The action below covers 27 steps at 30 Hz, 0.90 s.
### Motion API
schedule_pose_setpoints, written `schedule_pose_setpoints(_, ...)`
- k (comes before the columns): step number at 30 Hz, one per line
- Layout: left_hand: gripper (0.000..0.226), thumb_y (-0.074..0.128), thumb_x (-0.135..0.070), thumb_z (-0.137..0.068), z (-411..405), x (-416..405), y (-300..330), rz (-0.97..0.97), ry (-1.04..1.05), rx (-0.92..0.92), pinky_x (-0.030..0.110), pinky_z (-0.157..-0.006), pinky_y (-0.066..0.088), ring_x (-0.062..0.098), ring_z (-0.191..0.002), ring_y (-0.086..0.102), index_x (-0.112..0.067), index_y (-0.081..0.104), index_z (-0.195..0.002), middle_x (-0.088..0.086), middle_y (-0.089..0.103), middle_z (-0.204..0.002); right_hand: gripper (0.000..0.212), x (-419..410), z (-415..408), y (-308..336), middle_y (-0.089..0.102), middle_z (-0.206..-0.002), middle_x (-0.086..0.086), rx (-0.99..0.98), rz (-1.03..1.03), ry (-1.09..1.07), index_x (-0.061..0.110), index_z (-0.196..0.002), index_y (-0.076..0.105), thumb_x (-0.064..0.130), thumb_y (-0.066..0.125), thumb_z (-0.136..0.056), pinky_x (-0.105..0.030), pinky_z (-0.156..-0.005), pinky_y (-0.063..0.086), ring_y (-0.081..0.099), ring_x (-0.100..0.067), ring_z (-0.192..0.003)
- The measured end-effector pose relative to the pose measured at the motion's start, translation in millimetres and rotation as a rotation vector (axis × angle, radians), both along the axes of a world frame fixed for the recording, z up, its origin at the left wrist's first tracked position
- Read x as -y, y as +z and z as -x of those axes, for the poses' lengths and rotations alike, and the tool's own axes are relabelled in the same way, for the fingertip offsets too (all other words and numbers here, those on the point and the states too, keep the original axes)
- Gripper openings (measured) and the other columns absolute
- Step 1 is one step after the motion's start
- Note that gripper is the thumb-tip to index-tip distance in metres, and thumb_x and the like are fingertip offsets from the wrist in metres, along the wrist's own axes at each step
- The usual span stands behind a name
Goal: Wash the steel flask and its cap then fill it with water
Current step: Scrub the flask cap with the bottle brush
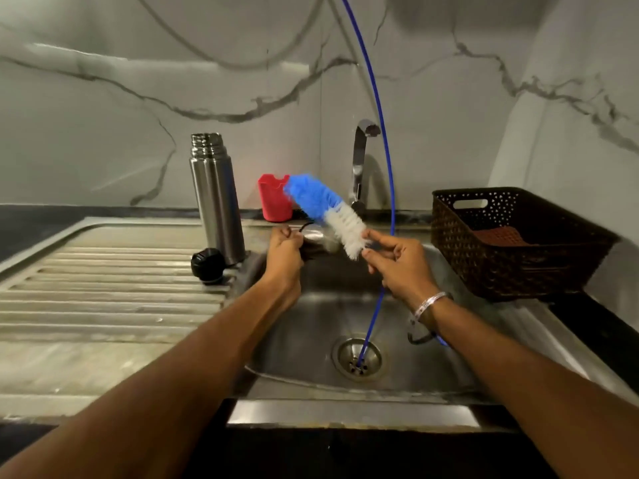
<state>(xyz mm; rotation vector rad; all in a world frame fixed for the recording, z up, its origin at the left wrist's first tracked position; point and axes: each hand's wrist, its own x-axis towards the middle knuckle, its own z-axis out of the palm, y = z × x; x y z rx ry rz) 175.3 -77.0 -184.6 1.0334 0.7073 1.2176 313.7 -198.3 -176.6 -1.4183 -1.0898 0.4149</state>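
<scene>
Nearest lies the stainless sink (311, 326), a smooth rounded basin with one perforated round drain (358, 356) at its bottom, set in a dark counter (594, 326). Over the basin two bare forearms reach in. The left hand (284, 252), above the sink's left edge, is curled tight around something dark and blurred that cannot be made out. The right hand (397, 261), wearing one silvery bangle (430, 303) at the wrist, pinches the lower end of a bottle brush (328, 210) whose fluffy bristles are white near the fingers and blue at the far tip; its handle is hidden. A thin blue tube (380, 140) arcs down from the top edge into the drain. Left of the sink, on the ribbed steel drainboard (103, 278), a black rounded cap (208, 265) sits just beside the steel flask (216, 198), one tall brushed cylinder standing upright with its threaded neck open. Behind the sink stand one red plastic holder (273, 198) and one curved chrome tap (361, 160). Right of the sink sits one dark woven-pattern basket (511, 243), holding something reddish-brown. Veined grey marble wall (138, 81) closes the back.
</scene>
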Motion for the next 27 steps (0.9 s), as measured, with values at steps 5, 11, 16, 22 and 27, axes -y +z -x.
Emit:
schedule_pose_setpoints(5, 0.031, 0.047, 0.010, -0.097, -2, -3, -6, -0.037, -0.070, -0.056, 0.047, -0.084, 0.051, 0.029, -0.092, 0.057, -0.020, 0.043, -0.098, 0.008, 0.056, -0.093, 0.040, -3, -8, 0, 0.074, -0.103, 0.006, 0.088, -0.005, -0.020, 0.016, -0.128, 0.064, 0.002, 0.068, -0.092, -0.015, -0.066, 0.056, 0.067, 0.002, -0.074)
schedule_pose_setpoints(11, 0.079, 0.044, 0.033, -0.081, 3, 9, -7, -0.358, -0.133, -0.288, 0.034, -0.069, 0.059, 0.011, -0.077, 0.068, -0.026, 0.029, -0.130, 0.013, 0.055, -0.093, 0.036, -5, 2, -11, 0.074, -0.115, 0.008, 0.372, -0.026, -0.146, 0.026, -0.122, 0.072, 0.012, 0.072, -0.089, -0.027, -0.089, 0.059, 0.069, 0.001, -0.098)
schedule_pose_setpoints(16, 0.098, 0.034, 0.037, -0.075, -3, 1, -2, -0.272, -0.103, -0.204, 0.023, -0.066, 0.057, 0.008, -0.088, 0.072, -0.022, 0.007, -0.149, 0.014, 0.064, -0.110, 0.039, -10, 6, -18, 0.074, -0.115, 0.010, 0.453, -0.012, -0.126, 0.036, -0.124, 0.069, 0.018, 0.069, -0.089, -0.034, -0.090, 0.059, 0.070, -0.006, -0.101)
schedule_pose_setpoints(22, 0.088, 0.046, 0.031, -0.064, -2, 12, 3, -0.271, -0.135, -0.136, 0.026, -0.058, 0.053, 0.023, -0.091, 0.066, -0.026, 0.025, -0.128, 0.012, 0.057, -0.100, 0.038, -4, 3, -17, 0.073, -0.118, 0.009, 0.422, -0.015, -0.135, 0.032, -0.126, 0.069, 0.015, 0.068, -0.091, -0.031, -0.094, 0.058, 0.069, -0.003, -0.103)
schedule_pose_setpoints(27, 0.103, 0.059, 0.008, -0.048, -9, 26, 9, -0.299, -0.130, -0.190, 0.030, -0.062, 0.056, 0.029, -0.098, 0.066, -0.030, 0.024, -0.137, 0.019, 0.058, -0.121, 0.038, -7, 1, -15, 0.074, -0.117, 0.003, 0.410, -0.012, -0.203, 0.033, -0.126, 0.069, 0.017, 0.066, -0.091, -0.036, -0.092, 0.058, 0.070, -0.011, -0.103)
